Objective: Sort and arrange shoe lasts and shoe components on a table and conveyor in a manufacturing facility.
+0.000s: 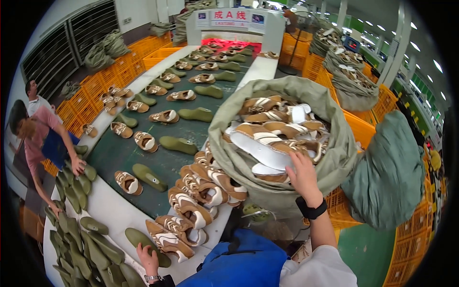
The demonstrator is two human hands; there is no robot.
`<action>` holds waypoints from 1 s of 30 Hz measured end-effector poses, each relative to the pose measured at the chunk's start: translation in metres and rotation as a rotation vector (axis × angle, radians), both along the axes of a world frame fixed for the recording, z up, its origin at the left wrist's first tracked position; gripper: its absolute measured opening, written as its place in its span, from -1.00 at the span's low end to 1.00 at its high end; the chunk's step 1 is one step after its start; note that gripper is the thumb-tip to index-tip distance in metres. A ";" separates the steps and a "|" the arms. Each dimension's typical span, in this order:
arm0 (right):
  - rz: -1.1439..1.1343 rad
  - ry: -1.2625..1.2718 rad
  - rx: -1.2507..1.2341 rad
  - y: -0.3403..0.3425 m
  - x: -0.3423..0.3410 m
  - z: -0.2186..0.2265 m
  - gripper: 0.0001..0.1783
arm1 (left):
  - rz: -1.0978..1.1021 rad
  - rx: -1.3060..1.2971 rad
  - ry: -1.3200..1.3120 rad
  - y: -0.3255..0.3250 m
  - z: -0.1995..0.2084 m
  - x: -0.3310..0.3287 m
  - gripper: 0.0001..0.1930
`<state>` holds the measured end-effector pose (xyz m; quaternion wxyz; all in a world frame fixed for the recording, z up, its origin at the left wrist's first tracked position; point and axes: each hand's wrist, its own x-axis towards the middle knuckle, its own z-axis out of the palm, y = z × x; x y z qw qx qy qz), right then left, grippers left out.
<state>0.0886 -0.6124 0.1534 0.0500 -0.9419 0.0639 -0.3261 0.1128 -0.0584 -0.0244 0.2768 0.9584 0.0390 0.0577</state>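
Observation:
At the lower left, my left hand [148, 261] has its fingers curled on the end of an olive-green shoe last [152, 245], which lies on the white table edge. My right hand [303, 173] reaches into a large grey-green sack [229, 167], gripping the near end of a brown shoe upper with a white underside [258, 148]. More brown-and-white uppers [263, 104] fill the sack around it. Between my hands, a pile of laced brown-and-white uppers [189, 203] rests on the table edge. Partly hidden by the upper are the fingertips of my right hand.
A dark green conveyor [110, 160] carries uppers paired with lasts toward a white machine [191, 28]. Many lasts [98, 248] are heaped at lower left. Across the belt, a co-worker in pink [45, 117] handles lasts. Orange crates [413, 239] and a covered sack [385, 172] stand right.

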 end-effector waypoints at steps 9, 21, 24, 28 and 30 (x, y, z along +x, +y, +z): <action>-0.073 0.047 0.552 -0.020 -0.006 -0.032 -0.45 | -0.448 -0.127 -0.267 -0.153 0.126 0.047 -0.65; 0.564 0.534 1.380 -0.017 -0.017 0.009 -0.70 | -0.698 -1.432 0.397 -0.244 0.183 0.052 -0.15; 0.574 0.495 1.386 -0.008 -0.008 0.003 -0.68 | -0.668 -1.432 0.643 -0.231 0.187 0.045 -0.14; 0.562 0.178 1.515 -0.001 0.006 -0.013 -0.58 | -0.601 -1.174 0.440 -0.215 0.174 0.033 -0.21; 0.455 0.136 1.384 -0.010 0.000 -0.016 -0.57 | -0.506 -1.109 0.244 -0.206 0.181 0.034 -0.26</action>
